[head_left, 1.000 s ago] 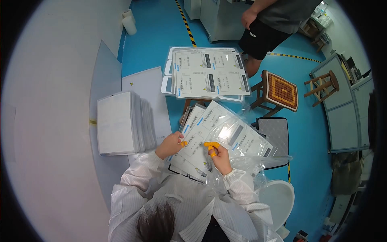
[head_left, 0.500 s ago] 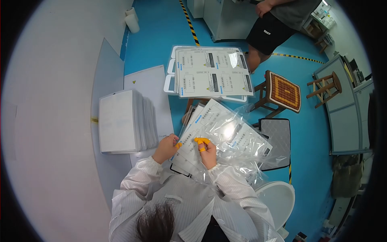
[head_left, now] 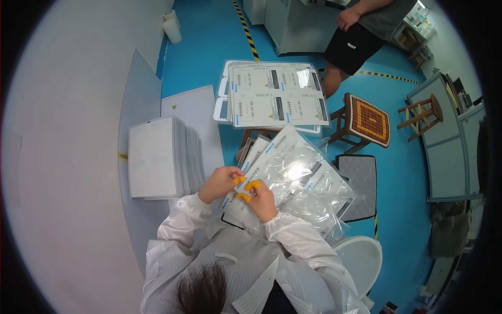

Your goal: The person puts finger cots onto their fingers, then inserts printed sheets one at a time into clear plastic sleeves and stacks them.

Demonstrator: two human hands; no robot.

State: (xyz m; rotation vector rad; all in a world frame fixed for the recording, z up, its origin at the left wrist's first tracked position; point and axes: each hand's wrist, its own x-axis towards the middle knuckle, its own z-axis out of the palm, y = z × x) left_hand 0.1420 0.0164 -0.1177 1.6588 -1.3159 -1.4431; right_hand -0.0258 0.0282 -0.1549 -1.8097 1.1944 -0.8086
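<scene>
A printed panel sheet (head_left: 282,144) with blue lettering lies slanted on a small stack in front of me. Crumpled clear plastic film (head_left: 300,180) covers much of its right side and shines in the light. At the sheet's left edge, my left hand (head_left: 222,184) pinches the border between thumb and finger. My right hand (head_left: 261,201) is just beside it, over the sheet, with thumb and index finger apart and the other fingers curled. Yellow finger cots cover fingertips on both hands. More sheets (head_left: 251,152) show beneath the top one.
A pile of printed panels (head_left: 277,94) lies beyond my hands. A tall stack of white sheets (head_left: 151,159) stands at left. On the right are a stool with a beaded seat cover (head_left: 368,118), a grey padded mat (head_left: 358,183) and a round white stool (head_left: 361,259). Another person (head_left: 355,47) stands behind.
My right hand has moved left toward my left hand, and its thumb and index finger have separated. My left hand has shifted slightly up and right. The other person has moved a little.
</scene>
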